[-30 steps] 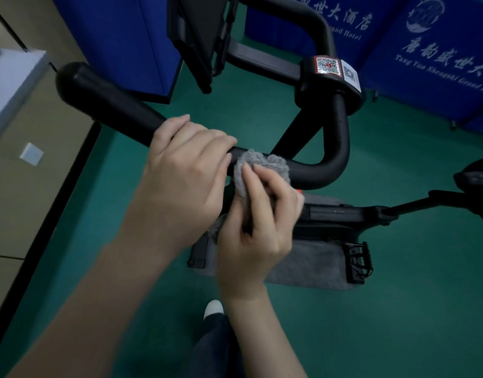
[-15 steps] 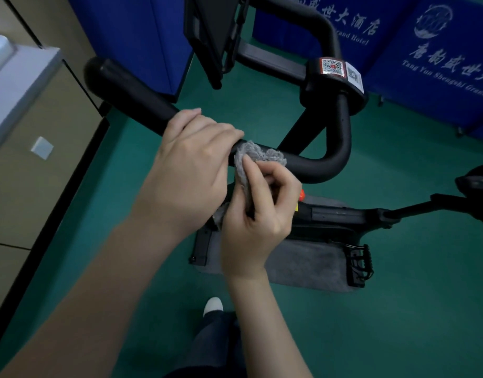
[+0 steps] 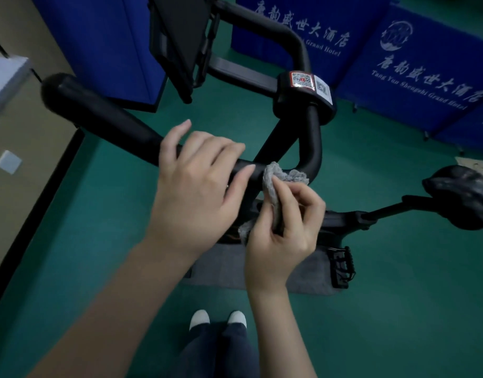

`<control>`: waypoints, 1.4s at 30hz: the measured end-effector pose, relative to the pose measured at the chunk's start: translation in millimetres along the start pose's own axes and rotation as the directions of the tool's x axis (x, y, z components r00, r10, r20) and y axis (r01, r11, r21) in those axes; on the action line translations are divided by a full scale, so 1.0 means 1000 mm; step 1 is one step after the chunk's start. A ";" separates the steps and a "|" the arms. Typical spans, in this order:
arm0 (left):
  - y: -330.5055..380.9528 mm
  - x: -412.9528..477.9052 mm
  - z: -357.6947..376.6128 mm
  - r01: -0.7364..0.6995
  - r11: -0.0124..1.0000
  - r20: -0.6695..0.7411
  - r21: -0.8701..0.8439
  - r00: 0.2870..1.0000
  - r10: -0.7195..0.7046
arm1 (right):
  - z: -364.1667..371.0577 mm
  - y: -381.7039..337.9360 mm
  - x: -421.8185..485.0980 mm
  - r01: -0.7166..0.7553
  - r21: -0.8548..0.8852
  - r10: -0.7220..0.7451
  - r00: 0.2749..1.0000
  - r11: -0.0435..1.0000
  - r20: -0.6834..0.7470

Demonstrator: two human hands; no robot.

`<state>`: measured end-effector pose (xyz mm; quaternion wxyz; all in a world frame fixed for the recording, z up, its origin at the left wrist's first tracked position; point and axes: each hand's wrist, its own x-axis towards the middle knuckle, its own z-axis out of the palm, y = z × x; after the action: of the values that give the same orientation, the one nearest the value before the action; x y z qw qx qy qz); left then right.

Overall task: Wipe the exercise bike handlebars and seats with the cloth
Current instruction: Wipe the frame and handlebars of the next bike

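A green floor [image 3: 398,309] fills most of the frame. Blue banners [image 3: 426,66] with white lettering stand along the top and upper right. The black handlebars [image 3: 104,115] of the exercise bike cross the middle: one thick bar runs from the upper left down to a bend at centre, then turns up to a clamp carrying QR stickers [image 3: 301,81]. A dark console [image 3: 177,36] hangs at top centre. Below the bike frame lies a grey mat [image 3: 311,276], in the lower centre. The black seat [image 3: 464,195] sits at the right edge, well apart from both hands.

The left hand [image 3: 199,186] lies over the bar at centre, fingers loose and spread, the index finger lifted clear; it holds nothing. Just right of it, the right hand [image 3: 284,230] pinches the grey cloth [image 3: 278,177] between thumb and curled fingers. The cloth's bunched top touches the bend of the handlebars, and its tail hangs below the palm.

A black pedal [image 3: 340,266] rests at the mat's right end. Two white shoe tips [image 3: 199,319] show at bottom centre.
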<state>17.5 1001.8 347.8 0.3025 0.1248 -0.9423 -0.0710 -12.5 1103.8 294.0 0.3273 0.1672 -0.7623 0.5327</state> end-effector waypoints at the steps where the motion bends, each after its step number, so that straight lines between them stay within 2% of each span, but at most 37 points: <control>1: 0.006 0.001 0.004 0.005 1.000 -0.009 -0.015 1.000 -0.005 | -0.002 0.004 0.003 0.002 -0.009 -0.002 1.000 1.000 -0.005; 7: 0.021 -0.001 0.023 0.056 0.998 -0.042 -0.033 0.997 -0.057 | -0.013 0.024 0.028 -0.136 -0.003 0.136 0.988 0.991 -0.072; 13: 0.030 0.002 0.027 0.118 0.993 -0.085 0.005 0.989 -0.117 | -0.019 0.031 0.023 -0.076 0.042 0.075 0.997 0.996 0.033; 19: 0.057 0.005 0.043 0.209 0.978 -0.130 0.016 0.970 -0.205 | -0.022 0.059 0.056 -0.246 0.124 0.237 0.968 0.961 0.087; 30: 0.069 0.007 0.056 0.295 0.953 -0.228 0.064 0.935 -0.274 | -0.034 0.080 0.070 -0.156 0.235 0.077 0.947 0.959 0.313; 37: 0.073 0.007 0.055 0.330 0.943 -0.215 0.052 0.925 -0.312 | -0.020 0.112 0.111 -0.330 0.286 0.174 0.872 0.900 0.458; 42: 0.077 0.009 0.054 0.364 0.929 -0.207 0.060 0.915 -0.346 | -0.032 0.111 0.103 -0.287 0.311 0.100 0.859 0.906 0.502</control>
<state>-36.3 1076.2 324.9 0.3678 0.3146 -0.8725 -0.0664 -144.5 1185.1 292.6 0.0363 0.2728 -0.7159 0.6416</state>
